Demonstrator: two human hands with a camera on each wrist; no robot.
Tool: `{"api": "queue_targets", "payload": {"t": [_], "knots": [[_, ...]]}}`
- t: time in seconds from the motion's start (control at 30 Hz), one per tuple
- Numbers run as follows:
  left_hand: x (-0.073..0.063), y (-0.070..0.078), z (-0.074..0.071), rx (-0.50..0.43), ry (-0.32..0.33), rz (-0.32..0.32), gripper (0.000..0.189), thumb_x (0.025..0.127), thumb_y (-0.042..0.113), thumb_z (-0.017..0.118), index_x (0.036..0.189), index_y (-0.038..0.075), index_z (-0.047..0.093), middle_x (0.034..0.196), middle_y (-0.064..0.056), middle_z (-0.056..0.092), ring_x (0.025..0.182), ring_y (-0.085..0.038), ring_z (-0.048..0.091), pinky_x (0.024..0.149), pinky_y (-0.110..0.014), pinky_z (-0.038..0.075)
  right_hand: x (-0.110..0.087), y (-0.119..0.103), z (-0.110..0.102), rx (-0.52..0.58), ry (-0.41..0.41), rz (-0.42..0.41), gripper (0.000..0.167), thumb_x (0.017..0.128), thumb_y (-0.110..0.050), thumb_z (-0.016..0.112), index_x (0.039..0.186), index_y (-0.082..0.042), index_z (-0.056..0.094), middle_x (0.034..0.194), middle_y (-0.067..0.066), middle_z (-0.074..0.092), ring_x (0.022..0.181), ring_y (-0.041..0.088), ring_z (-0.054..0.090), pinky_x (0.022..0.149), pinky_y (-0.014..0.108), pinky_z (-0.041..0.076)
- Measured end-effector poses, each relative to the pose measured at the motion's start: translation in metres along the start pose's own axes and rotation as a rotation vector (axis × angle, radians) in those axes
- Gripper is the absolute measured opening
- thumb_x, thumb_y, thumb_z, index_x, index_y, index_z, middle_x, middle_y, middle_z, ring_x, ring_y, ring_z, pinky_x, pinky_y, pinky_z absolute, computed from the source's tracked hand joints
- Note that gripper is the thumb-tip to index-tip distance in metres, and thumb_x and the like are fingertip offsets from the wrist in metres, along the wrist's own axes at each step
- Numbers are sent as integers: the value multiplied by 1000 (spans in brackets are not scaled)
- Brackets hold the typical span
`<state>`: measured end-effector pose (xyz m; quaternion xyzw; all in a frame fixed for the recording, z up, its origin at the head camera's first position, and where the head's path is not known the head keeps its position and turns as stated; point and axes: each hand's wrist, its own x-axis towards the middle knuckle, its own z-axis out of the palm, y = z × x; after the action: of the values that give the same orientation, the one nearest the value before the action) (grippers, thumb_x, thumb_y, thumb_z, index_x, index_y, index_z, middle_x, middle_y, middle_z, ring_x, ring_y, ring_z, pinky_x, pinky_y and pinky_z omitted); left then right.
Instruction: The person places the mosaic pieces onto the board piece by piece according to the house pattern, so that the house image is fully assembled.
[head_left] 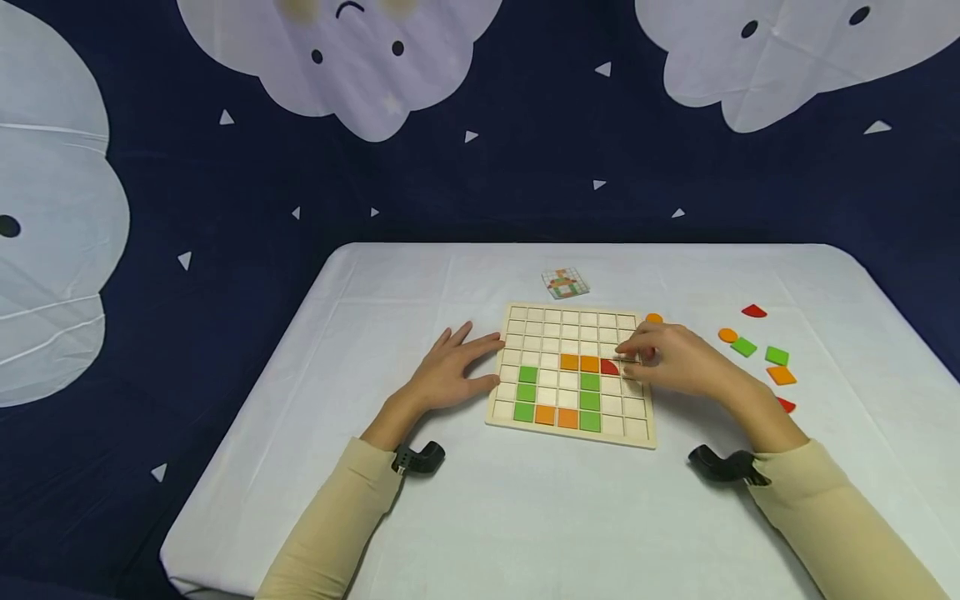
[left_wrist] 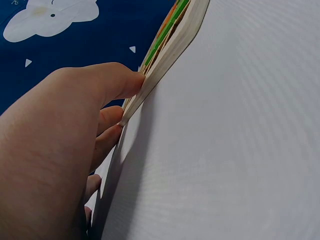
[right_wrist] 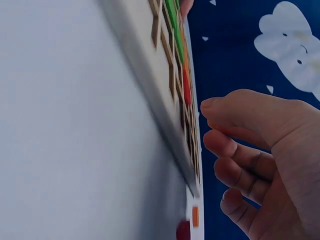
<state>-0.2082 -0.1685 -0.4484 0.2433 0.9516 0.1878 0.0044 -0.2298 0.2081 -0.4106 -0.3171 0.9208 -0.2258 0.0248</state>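
Left hand spread, touching the board's left edge: brace it! Right hand loosely curled, pinching nothing visible, beside the red tile toward the right edge; seat that squarely.

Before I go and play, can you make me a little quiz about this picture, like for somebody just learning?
1. How many green square tiles lie on the pale wooden grid board?

2. True or false: the small square printed card lies on the white tablecloth, off the board.

3. Which does the person's bare left hand touch?
a) an orange round tile
b) the board's edge
c) a red quarter-circle tile

Key: 1. Six, three in each of two columns. 2. True. 3. b.
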Motion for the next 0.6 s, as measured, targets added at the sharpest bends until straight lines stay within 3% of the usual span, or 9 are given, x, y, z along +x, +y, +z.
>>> {"api": "queue_targets", "payload": {"t": [0.2,0.33,0.6], "knots": [[0,1,-1,-2,-5,-3,60,90,54,55,145,30,45,150,17,33,145,-24,10,116,-44,0,-22,14,-5,-44,1,50,27,82,-24,76,107,-17,75,91,-7,61,71,13,51,60,28,42],[-1,1,-1,-2,-3,-4,60,90,53,54,145,29,46,150,17,33,145,-24,10,116,-44,0,-35,22,-10,-59,-2,79,28,82,-24,76,110,-17,74,90,-8,60,74,13,51,62,27,43],[-1,2,-1,-17,3,2,60,90,52,55,144,28,46,150,16,34,145,-24,12,116,-44,1,-60,38,-17,-55,50,93,28,81,-17,76,109,-19,74,85,-11,58,70,9,49,59,24,41]]}}
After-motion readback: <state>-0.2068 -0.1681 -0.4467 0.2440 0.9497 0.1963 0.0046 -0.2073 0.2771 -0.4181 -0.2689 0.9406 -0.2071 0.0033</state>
